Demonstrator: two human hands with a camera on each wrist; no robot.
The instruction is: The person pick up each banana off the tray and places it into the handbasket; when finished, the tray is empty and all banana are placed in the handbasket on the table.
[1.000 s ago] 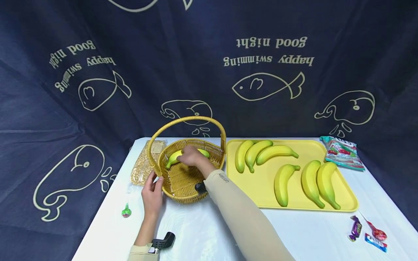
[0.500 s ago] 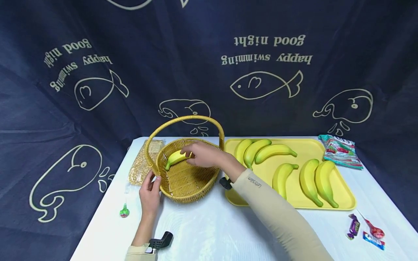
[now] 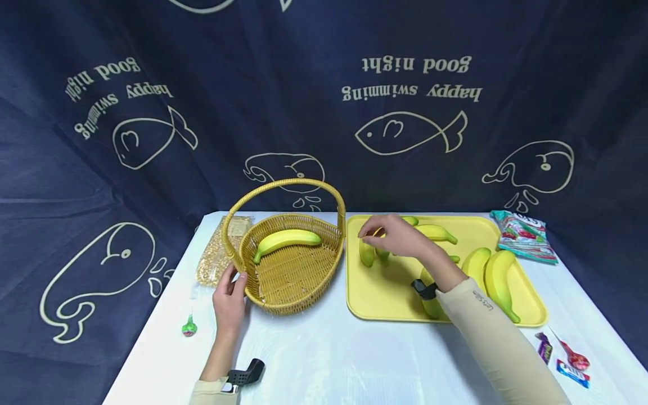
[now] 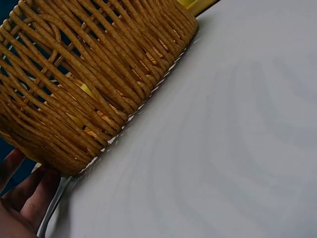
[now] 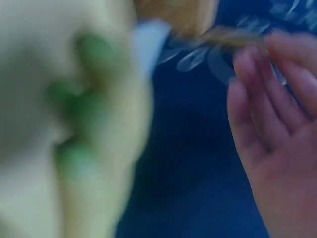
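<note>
A yellow wicker basket (image 3: 293, 281) with a tall arched handle stands left of centre, one banana (image 3: 286, 241) lying inside it. My left hand (image 3: 230, 301) holds the basket's left side near the foot of the handle; in the left wrist view, fingers (image 4: 37, 196) meet the woven wall (image 4: 94, 74). Over the yellow tray (image 3: 385, 304) hovers my right hand (image 3: 397, 235), fingers loosely bent and holding nothing. Bananas (image 3: 500, 284) lie on the tray, some partly hidden by the right hand and forearm. The right wrist view is blurred and shows the right hand (image 5: 282, 109) without anything in it.
Behind the basket's left side lies a clear bag of corn kernels (image 3: 215, 259). A green lollipop (image 3: 189, 327) is at the left. At the right are a snack bag (image 3: 523, 236), a purple candy (image 3: 544, 347), a red lollipop (image 3: 577, 360) and a blue-and-white candy packet (image 3: 573, 373).
My right hand has let go of the banana in the basket and moved right, out over the tray. My left hand has stayed at the basket's side.
</note>
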